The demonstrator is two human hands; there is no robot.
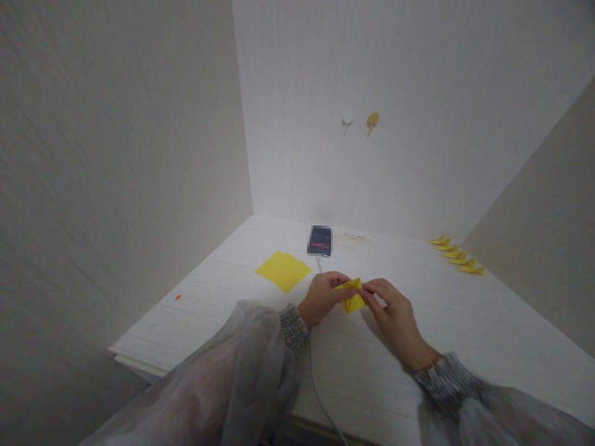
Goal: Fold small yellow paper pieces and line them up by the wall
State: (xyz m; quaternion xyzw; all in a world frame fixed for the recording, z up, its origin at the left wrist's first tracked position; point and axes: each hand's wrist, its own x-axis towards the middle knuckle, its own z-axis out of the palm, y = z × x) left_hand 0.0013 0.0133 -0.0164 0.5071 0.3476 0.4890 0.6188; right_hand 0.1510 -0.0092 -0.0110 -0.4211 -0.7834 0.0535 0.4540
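Between my two hands, a small piece of folded yellow paper (353, 302) is held above the white table, with crease lines and a raised flap on it. My left hand (325, 297) pinches its left side, and a ring shows on one finger. My right hand (393, 310) grips the right edge between thumb and fingers. Left of my hands lies a stack of flat yellow paper sheets (283, 271). At the far right, several folded yellow paper figures (458, 255) stand in a slanting row.
A phone (320, 240), its screen blurred, lies near the back wall with a white cable (314, 378) running toward the front edge. A small orange-red bit (178, 297) is on the table's left. Two hooks, one white (347, 119) and one yellowish (372, 121), are on the wall.
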